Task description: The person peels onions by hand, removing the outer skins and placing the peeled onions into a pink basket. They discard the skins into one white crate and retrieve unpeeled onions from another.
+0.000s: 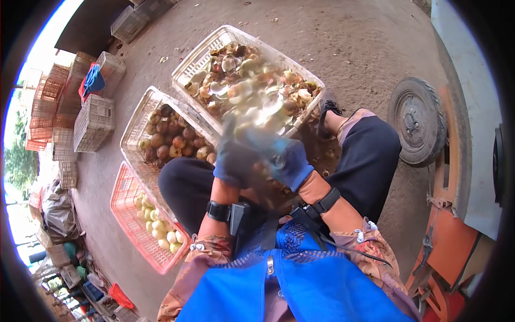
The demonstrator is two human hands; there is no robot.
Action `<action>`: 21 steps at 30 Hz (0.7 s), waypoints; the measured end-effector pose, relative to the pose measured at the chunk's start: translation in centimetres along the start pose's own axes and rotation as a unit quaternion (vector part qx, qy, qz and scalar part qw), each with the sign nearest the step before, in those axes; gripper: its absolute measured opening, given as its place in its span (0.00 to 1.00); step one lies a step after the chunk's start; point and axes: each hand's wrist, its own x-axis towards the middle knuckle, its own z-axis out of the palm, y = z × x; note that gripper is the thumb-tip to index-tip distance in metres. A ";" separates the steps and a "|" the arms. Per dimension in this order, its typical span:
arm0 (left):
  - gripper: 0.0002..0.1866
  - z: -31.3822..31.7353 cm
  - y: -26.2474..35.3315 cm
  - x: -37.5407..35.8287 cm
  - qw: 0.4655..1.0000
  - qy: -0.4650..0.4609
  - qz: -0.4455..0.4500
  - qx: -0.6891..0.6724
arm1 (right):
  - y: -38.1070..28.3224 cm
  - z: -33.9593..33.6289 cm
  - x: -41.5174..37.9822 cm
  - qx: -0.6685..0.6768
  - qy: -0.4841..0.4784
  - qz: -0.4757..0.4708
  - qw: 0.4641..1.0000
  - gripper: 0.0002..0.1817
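Note:
My left hand [234,159] and my right hand [288,160] are close together in front of my knees, both in blue gloves. Their fingers are smeared by motion, so whether they hold anything cannot be made out. Just beyond them is a pale plastic crate [199,60] heaped with peel scraps [236,75], some brown and some whitish. To the left, a second pale crate [132,119] contains brownish-red round fruits [174,137]. A pink crate [124,199] beside my left knee holds pale, peeled-looking round fruits [159,231].
A wheel [417,122] and an orange metal frame [448,241] stand at right. Stacked crates [94,123] line the far left, with a blue cloth [94,79] on them. Peel bits lie scattered on the dirt floor [332,43]. A cable [365,254] runs by my right forearm.

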 end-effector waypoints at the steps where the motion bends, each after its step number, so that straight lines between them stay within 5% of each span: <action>1: 0.19 -0.2 -0.3 0.1 0.997 0.071 0.017 -0.026 | -0.6 -0.3 0.2 -0.007 -0.012 -0.008 1.000 0.19; 3: 0.20 -1.1 -0.6 0.6 0.974 0.209 0.049 -0.077 | -0.9 -0.2 0.2 -0.013 -0.024 -0.018 0.999 0.17; 4: 0.22 -2.2 -0.4 1.0 0.990 0.112 0.081 0.006 | -0.7 0.0 -0.1 0.076 0.013 0.054 0.996 0.16; 5: 0.22 -3.0 -0.4 1.1 0.990 0.113 0.084 0.004 | -0.2 0.3 -0.5 0.164 0.050 0.126 0.977 0.14; 6: 0.23 -2.8 -0.3 1.1 0.990 0.112 0.090 -0.014 | 0.6 0.1 -0.6 0.136 -0.038 0.188 0.972 0.20; 9: 0.25 -1.8 -0.7 1.1 0.987 0.108 0.102 -0.069 | 0.4 -0.7 -0.6 -0.049 -0.037 0.080 0.995 0.20; 12: 0.26 -1.6 -0.7 0.8 0.982 0.107 0.111 -0.105 | -0.9 -0.7 -0.2 -0.098 -0.096 0.089 0.987 0.20; 14: 0.23 -1.8 -0.3 0.6 0.960 -0.131 -0.042 -0.242 | -1.5 -0.4 0.1 -0.170 -0.120 0.102 0.973 0.20; 15: 0.23 -2.2 -0.6 0.6 0.961 -0.130 -0.042 -0.242 | -1.8 -0.3 0.2 -0.240 -0.142 0.115 0.953 0.20; 16: 0.21 -2.9 -1.1 0.7 0.995 -0.058 0.075 0.044 | -2.3 -0.3 0.4 -0.239 -0.142 0.116 0.953 0.20; 17: 0.20 -3.3 -1.6 0.8 0.927 0.020 0.184 0.325 | -2.7 -0.5 0.7 -0.268 -0.166 0.125 0.941 0.19; 19: 0.19 -0.1 -2.4 0.0 0.893 0.002 0.241 0.380 | -2.5 -0.7 0.8 -0.297 -0.189 0.137 0.926 0.19; 21: 0.18 0.3 -2.4 -0.2 0.852 -0.016 0.294 0.432 | -1.5 -0.7 0.5 -0.155 -0.122 0.115 0.974 0.20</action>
